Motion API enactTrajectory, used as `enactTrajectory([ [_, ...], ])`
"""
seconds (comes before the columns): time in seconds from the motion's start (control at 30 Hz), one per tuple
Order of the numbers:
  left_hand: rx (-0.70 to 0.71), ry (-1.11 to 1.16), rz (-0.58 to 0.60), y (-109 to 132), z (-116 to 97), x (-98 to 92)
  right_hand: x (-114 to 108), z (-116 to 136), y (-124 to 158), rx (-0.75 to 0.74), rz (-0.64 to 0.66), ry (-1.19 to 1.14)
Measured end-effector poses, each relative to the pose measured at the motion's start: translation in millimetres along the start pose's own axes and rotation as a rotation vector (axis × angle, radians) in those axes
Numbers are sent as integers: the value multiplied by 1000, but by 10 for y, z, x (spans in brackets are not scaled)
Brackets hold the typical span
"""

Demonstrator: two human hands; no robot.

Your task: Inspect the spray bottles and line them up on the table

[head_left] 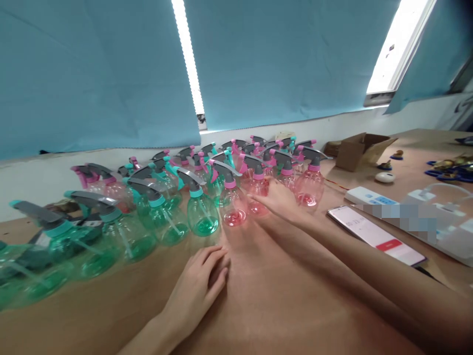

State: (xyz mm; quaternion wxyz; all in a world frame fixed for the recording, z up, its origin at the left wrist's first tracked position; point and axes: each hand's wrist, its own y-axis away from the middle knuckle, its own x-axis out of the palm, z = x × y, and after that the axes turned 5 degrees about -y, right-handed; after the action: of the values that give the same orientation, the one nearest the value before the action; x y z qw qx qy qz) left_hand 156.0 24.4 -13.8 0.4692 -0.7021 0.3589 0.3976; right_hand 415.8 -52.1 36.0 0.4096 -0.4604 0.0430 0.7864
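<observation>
My right hand [279, 197] reaches across the table, its thumb and fingers around the body of a pink spray bottle [257, 185] with a grey and pink trigger head. A second pink spray bottle [234, 209] stands just left of it, and a third pink bottle [309, 190] is on its right. My left hand [201, 276] rests on the tabletop, loosely curved with thumb apart, holding nothing. Nearest beyond it stands a green spray bottle [203, 214] with a turquoise collar. The fingertips of my right hand are partly hidden against the bottles.
Several green bottles [136, 241] line the left side, with more pink and green ones behind. To the right lie a phone [377, 234], a white power strip [369, 196], an open cardboard box [354, 150] and a white oval object [385, 177]. Blue curtains [281, 59] hang behind the table [281, 305].
</observation>
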Motion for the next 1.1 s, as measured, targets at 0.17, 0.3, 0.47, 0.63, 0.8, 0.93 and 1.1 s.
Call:
enactTrajectory([
  [0.17, -12, 74, -1, -81, -134, 4, -59, -17, 98, 17, 30, 13],
  [0.3, -26, 133, 11, -127, -220, 52, -138, -21, 247, 19, 44, 19],
  [0.47, -69, 206, 9, -183, -314, 112, -348, 52, 559, 44, 88, 67],
  [0.63, -83, 288, -10, -211, -428, 124, -529, 99, 934, -49, 86, 128],
  [0.8, -43, 305, -23, -154, -545, 151, -547, 152, 1211, -323, -12, 7],
  [0.93, -26, 347, -19, -82, -623, 112, -458, 212, 1369, -319, 4, -89],
  [1.1, -41, 519, 30, 27, -679, -22, -339, 239, 1512, -310, 76, -203],
])
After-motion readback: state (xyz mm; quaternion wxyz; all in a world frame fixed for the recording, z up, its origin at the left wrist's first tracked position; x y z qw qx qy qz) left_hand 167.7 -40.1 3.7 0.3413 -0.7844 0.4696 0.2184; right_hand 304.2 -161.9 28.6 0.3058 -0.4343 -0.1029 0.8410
